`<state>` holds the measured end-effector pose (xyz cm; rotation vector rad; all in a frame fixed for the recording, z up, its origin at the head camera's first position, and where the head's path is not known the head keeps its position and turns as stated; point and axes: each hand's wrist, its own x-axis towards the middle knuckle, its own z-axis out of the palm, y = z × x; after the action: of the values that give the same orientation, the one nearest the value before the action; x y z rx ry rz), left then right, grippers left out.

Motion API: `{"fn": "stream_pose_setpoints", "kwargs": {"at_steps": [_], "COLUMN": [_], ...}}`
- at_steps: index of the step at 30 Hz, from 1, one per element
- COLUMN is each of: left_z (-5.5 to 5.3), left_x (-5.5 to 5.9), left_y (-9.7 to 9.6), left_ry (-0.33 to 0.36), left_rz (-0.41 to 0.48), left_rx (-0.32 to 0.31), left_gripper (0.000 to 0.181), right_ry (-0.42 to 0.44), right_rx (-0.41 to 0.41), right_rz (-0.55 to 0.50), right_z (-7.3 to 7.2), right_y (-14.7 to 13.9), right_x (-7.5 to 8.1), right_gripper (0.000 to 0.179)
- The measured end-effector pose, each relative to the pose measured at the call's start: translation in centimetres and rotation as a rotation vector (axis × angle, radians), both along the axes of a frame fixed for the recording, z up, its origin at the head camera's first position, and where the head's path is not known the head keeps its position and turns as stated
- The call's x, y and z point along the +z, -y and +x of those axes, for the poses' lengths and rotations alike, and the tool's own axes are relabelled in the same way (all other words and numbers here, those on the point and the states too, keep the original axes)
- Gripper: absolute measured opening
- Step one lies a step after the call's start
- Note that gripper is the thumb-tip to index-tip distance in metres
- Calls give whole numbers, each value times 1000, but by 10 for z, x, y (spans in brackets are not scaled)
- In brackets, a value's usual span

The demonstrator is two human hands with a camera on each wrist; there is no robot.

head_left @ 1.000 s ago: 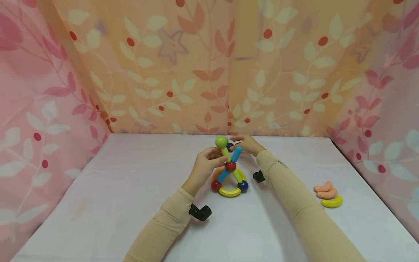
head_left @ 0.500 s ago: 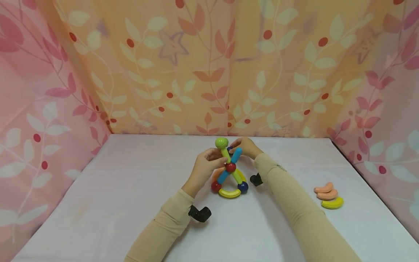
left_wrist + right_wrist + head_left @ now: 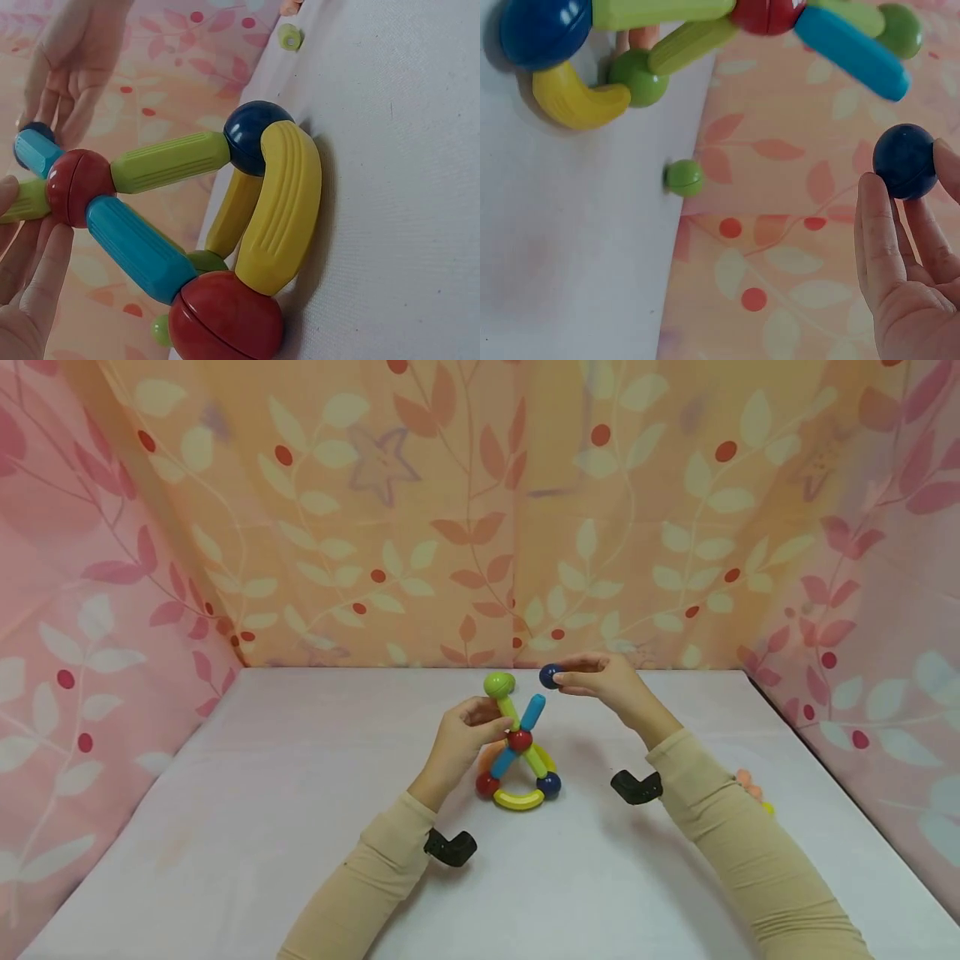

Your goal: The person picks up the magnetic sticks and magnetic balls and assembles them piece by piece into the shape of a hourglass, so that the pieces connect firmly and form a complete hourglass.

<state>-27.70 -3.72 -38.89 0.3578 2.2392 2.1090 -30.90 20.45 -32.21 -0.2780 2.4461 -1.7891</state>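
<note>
A magnetic ball-and-rod structure stands on the table. Its base has a red ball, a blue ball and curved yellow rods. Straight green and blue rods lean up to a middle red ball. Above it, a green rod tipped with a green ball and a bare-ended blue rod spread apart. My left hand holds that upper green rod. Between thumb and fingertips, my right hand pinches a dark blue ball, raised just off the blue rod's free end.
A loose green ball lies on the table behind the structure. Peach curved rods and a sliver of yellow rod show past my right sleeve, on the right. A patterned cloth hangs behind the table.
My right hand has taken the dark blue ball from behind the structure and brought it up and to the right. My left hand keeps its hold; the head view has shifted slightly.
</note>
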Motion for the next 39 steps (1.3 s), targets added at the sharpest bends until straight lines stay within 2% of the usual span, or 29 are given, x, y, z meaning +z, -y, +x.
{"fn": "stream_pose_setpoints", "kwargs": {"at_steps": [6, 14, 21, 33, 39], "left_z": [0, 0, 0, 0, 0], "left_x": [1, -1, 0, -1, -1], "left_y": [0, -1, -1, -2, -4], "left_ry": [7, 5, 4, 9, 33], "left_rz": [4, 6, 18, 3, -5], "left_rx": [-2, -7, -4, 13, 12], "left_gripper": [35, 35, 34, 38, 38], "right_ry": [-45, -51, -58, -71, -70], "right_rx": [28, 27, 22, 41, 39], "right_rz": [4, 29, 52, 35, 44], "right_z": [16, 25, 26, 28, 30], "right_y": [1, 8, 10, 7, 4], "right_x": [8, 9, 7, 5, 5], "right_gripper": [42, 38, 37, 41, 42]}}
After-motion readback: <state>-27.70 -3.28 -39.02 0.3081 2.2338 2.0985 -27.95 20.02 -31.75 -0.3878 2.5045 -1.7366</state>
